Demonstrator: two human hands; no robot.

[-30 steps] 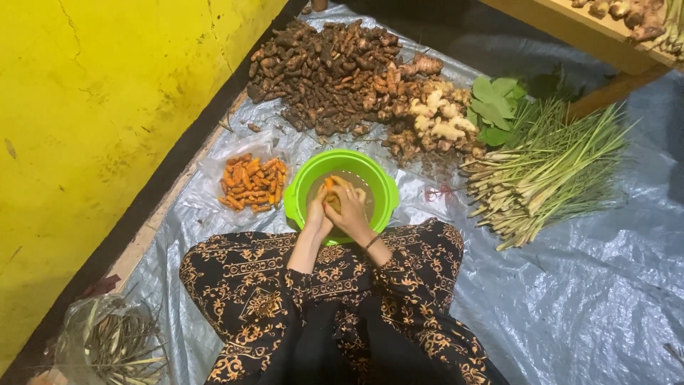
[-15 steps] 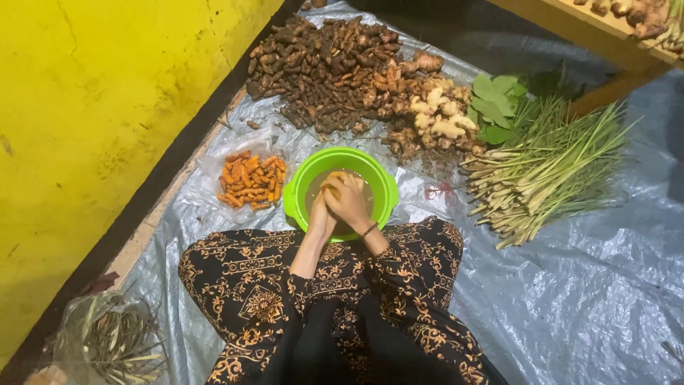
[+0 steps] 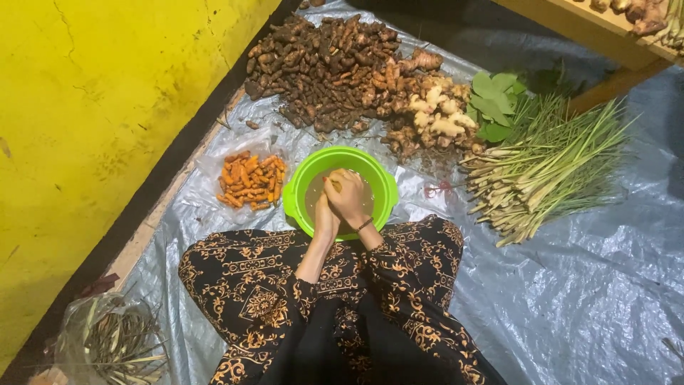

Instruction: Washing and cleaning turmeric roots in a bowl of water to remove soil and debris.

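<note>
Both hands, left hand (image 3: 326,214) and right hand (image 3: 348,196), pressed together over the green bowl (image 3: 299,187) mid-frame, orange peeled roots (image 3: 249,182) just left.

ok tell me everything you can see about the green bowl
The bowl is round, bright green and looks like plastic, with a wide rim and a small lug on each side. It sits upright on the grey tarp, just in front of the person's crossed legs, right of the orange roots. It holds cloudy, brownish water. Both hands, left hand and right hand, are pressed together over the water; whether they touch the bowl can't be told.
</note>
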